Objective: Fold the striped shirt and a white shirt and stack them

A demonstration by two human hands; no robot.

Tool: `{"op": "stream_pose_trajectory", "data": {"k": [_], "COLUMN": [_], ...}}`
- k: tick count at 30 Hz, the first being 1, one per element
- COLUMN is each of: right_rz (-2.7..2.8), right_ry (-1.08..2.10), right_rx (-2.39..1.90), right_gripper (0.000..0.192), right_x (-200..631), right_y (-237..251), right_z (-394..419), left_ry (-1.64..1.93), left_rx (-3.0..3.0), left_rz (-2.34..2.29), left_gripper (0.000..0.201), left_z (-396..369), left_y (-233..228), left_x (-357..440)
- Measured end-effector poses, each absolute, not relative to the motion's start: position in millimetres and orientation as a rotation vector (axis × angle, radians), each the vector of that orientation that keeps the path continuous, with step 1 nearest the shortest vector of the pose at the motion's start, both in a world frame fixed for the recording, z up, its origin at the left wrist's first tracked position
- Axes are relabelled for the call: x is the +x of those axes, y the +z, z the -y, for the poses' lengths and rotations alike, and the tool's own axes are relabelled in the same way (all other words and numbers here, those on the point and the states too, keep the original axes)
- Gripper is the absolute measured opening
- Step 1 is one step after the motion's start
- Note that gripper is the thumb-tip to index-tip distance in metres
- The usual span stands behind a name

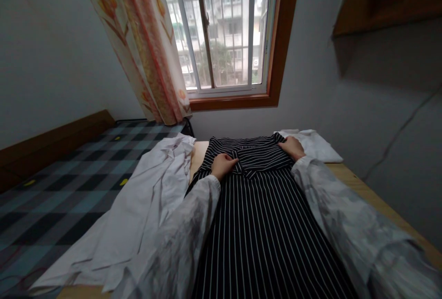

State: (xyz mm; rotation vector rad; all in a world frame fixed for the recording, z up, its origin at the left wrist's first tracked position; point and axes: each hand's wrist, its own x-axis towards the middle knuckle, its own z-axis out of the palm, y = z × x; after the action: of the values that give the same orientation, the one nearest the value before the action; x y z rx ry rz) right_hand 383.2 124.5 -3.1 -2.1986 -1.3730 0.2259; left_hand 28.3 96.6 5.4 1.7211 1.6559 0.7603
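Observation:
A black shirt with thin white stripes lies flat along a wooden table, its far end folded over. My left hand rests with curled fingers on the left side of that folded part, gripping the cloth. At the fold's right corner my right hand holds the fabric. Both my arms are in pale grey sleeves.
A crumpled white garment lies left of the striped shirt. A folded white cloth sits at the table's far right. A bed with a checked blue cover is on the left. Window and flowered curtain are ahead; a wall is close on the right.

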Motion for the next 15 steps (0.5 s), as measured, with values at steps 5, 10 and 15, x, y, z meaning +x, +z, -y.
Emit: {"op": "stream_pose_trajectory", "data": {"k": [5, 10, 15], "right_rz": [1.337, 1.449, 1.565], "right_ry": [0.112, 0.331, 0.678], "right_rx": [-2.158, -2.109, -2.071], "right_gripper": [0.036, 0.049, 0.045], "right_x": [388, 399, 412], "right_y": [-4, 2, -8], "right_z": [-110, -81, -39], "left_ry": [0.760, 0.804, 0.861], "left_rx": [1.809, 1.912, 1.913], "left_rz": [-1.689, -1.470, -1.887], "left_gripper": [0.029, 0.018, 0.034], "left_z": [-95, -102, -109], "left_y": [8, 28, 40], "left_x": [32, -17, -92]}}
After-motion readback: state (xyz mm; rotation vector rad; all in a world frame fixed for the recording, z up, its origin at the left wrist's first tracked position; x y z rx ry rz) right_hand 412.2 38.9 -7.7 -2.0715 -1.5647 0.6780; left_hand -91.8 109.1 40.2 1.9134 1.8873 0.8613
